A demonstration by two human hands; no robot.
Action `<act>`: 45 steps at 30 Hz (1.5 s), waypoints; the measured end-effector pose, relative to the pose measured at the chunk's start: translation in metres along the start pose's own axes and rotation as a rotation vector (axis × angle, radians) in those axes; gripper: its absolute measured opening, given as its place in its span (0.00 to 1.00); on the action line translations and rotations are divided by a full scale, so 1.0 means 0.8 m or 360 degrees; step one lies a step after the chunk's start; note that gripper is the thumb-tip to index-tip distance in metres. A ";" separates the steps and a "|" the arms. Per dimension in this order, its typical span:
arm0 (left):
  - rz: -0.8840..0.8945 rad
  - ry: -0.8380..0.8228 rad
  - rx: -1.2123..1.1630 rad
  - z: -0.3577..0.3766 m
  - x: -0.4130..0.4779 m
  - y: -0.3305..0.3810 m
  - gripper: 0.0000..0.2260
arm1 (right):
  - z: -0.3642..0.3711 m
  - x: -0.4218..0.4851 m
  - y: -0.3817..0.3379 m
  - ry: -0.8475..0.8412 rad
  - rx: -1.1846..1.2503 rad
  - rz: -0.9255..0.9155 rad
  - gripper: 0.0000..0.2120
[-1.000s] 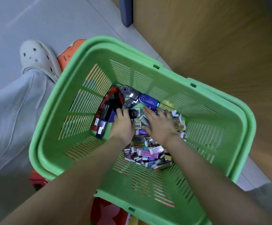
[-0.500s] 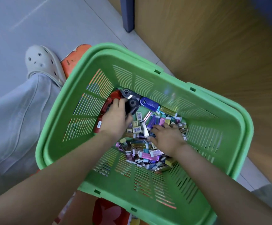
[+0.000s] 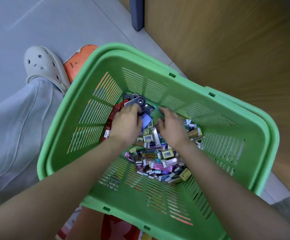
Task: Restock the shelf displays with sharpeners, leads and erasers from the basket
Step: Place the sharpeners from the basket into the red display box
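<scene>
A green slatted basket (image 3: 158, 65) sits below me. On its floor lies a heap of small lead and eraser boxes (image 3: 159, 159). Dark and grey sharpeners (image 3: 135, 101) are bunched in the far corner, with red packs (image 3: 115, 110) to their left. My left hand (image 3: 126, 124) reaches into that corner and its fingers curl round the dark sharpeners. Just to the right, my right hand (image 3: 171, 128) bends its fingers over a blue sharpener (image 3: 156, 107); only a sliver of it shows.
The basket rests on an orange stool (image 3: 81, 57). A grey clog (image 3: 42, 65) and a grey trouser leg (image 3: 16, 129) are to the left on the grey floor. A wooden panel (image 3: 227, 42) and a dark blue post (image 3: 137, 13) stand behind.
My right hand has left the box pile and moved forward to the blue sharpener. My left hand has closed on the dark sharpeners in the far corner. The view has shifted slightly.
</scene>
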State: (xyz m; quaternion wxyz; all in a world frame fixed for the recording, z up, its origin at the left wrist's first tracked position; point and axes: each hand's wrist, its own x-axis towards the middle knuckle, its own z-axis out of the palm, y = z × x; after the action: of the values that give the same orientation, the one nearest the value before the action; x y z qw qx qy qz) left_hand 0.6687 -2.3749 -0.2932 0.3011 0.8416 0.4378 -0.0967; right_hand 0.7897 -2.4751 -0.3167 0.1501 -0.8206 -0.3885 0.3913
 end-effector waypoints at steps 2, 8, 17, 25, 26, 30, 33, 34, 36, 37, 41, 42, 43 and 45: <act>-0.0193 -0.0305 -0.0231 0.017 -0.013 0.003 0.14 | -0.002 -0.001 0.010 0.0077 -0.0209 0.0074 0.23; -0.0361 -0.0454 -0.0437 0.046 -0.013 0.017 0.23 | -0.002 -0.005 0.034 -0.0224 -0.0769 0.0096 0.29; -0.0260 -0.0587 -0.0251 0.062 -0.017 0.011 0.28 | -0.007 -0.016 0.035 -0.0424 -0.0714 0.0072 0.22; 0.0007 -0.0034 -0.0550 -0.001 -0.020 0.010 0.20 | -0.009 -0.013 0.028 -0.0111 -0.0392 -0.0062 0.22; 0.0009 0.0064 -0.0560 -0.013 -0.013 0.006 0.21 | -0.006 -0.010 0.025 -0.0121 -0.0308 -0.0081 0.24; -0.0036 0.0142 -0.0451 -0.039 0.027 -0.016 0.21 | 0.006 0.007 0.019 -0.0234 -0.0223 -0.0056 0.28; -0.0067 0.0081 -0.0329 -0.041 0.040 -0.019 0.21 | 0.013 0.015 0.026 -0.0205 -0.0345 -0.0069 0.26; -0.0026 0.0105 -0.0266 -0.042 0.040 -0.018 0.20 | 0.013 0.017 0.029 -0.0175 -0.0356 -0.0074 0.25; 0.0102 0.0207 -0.0089 -0.042 0.033 -0.014 0.19 | 0.013 0.021 0.030 -0.0122 -0.0334 -0.0056 0.24; 0.0149 0.0244 -0.0043 -0.039 0.027 -0.012 0.17 | 0.013 0.023 0.029 -0.0101 -0.0328 -0.0037 0.24; -0.0323 -0.0161 -0.0572 -0.016 -0.011 -0.001 0.12 | 0.028 0.029 0.021 0.0021 -0.0470 0.0050 0.23; -0.0519 -0.0364 -0.0679 -0.006 -0.020 -0.001 0.13 | 0.031 0.030 0.020 0.0066 -0.0463 0.0091 0.22; -0.0627 -0.0544 -0.0718 0.004 -0.027 -0.002 0.14 | 0.032 0.032 0.019 0.0116 -0.0396 0.0138 0.19; -0.0669 -0.0758 -0.0750 0.019 -0.032 -0.004 0.18 | 0.028 0.035 0.018 0.0166 -0.0169 0.0222 0.14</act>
State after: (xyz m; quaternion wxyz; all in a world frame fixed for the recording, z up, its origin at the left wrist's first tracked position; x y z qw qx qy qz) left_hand 0.6525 -2.3996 -0.2959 0.5529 0.5954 0.5286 -0.2456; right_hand 0.7915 -2.4643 -0.3538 0.0988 -0.8718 -0.3422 0.3364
